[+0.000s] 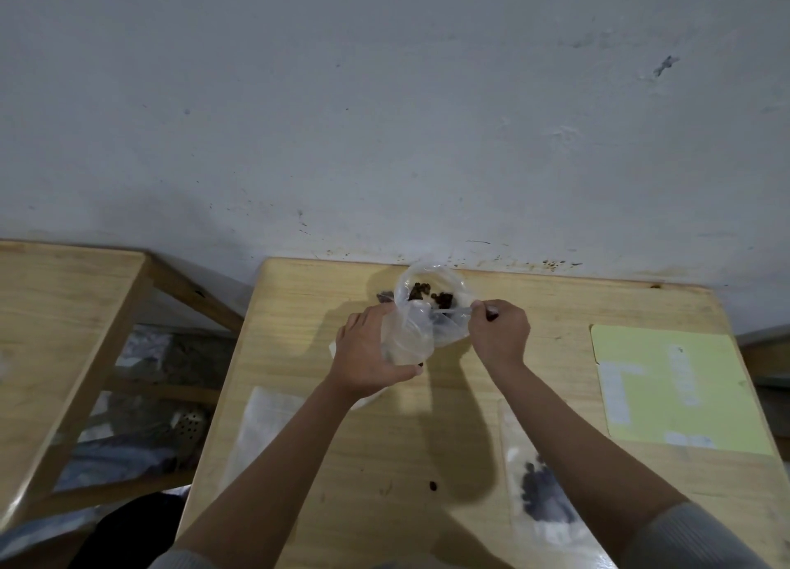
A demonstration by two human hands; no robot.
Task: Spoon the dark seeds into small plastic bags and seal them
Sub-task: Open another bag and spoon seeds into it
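Note:
A large clear bag point(444, 284) of dark seeds point(440, 298) stands open near the far edge of the wooden table point(555, 307). My left hand point(369, 354) grips a small clear plastic bag point(406, 337) in front of it. My right hand point(498, 331) holds a spoon handle point(490, 310); the bowl is blurred inside the plastic. A small bag with dark seeds point(543, 496) lies at the near right, partly under my right forearm. A flat small bag point(260, 423) lies at the near left.
A pale yellow sheet point(667, 389) lies on the table's right side. One loose seed point(433, 485) sits on the wood near me. A second wooden table point(64, 312) stands to the left, with bags on the floor between. A grey wall rises behind.

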